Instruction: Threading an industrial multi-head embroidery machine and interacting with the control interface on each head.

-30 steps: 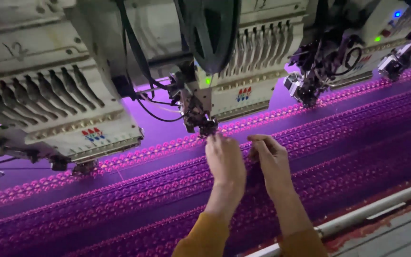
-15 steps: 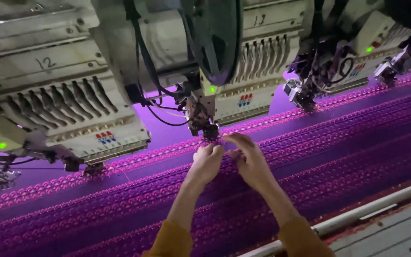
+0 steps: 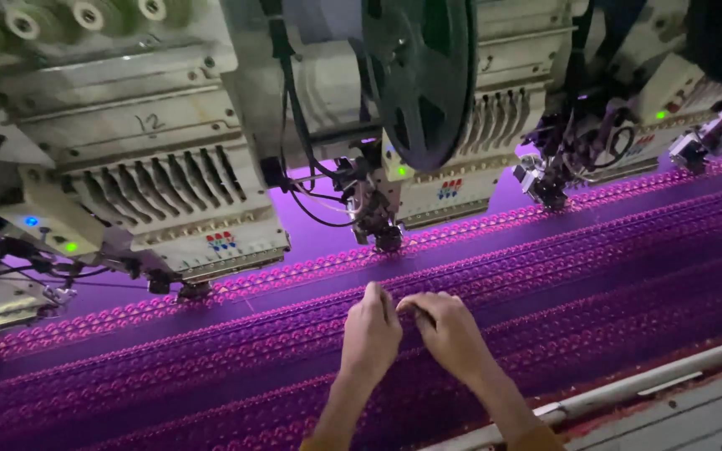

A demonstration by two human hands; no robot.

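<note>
Your purple fabric lies flat, stretched across the whole lower half of the frame, covered in diagonal rows of pink-magenta sequin stitching running lower left to upper right, glowing under the machine lights.

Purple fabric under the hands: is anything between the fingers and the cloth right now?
Nothing visible. Both the left hand and the right hand rest directly on the purple fabric, fingertips together on a stitched row. The nearest embroidery head stands apart, farther back.
</note>
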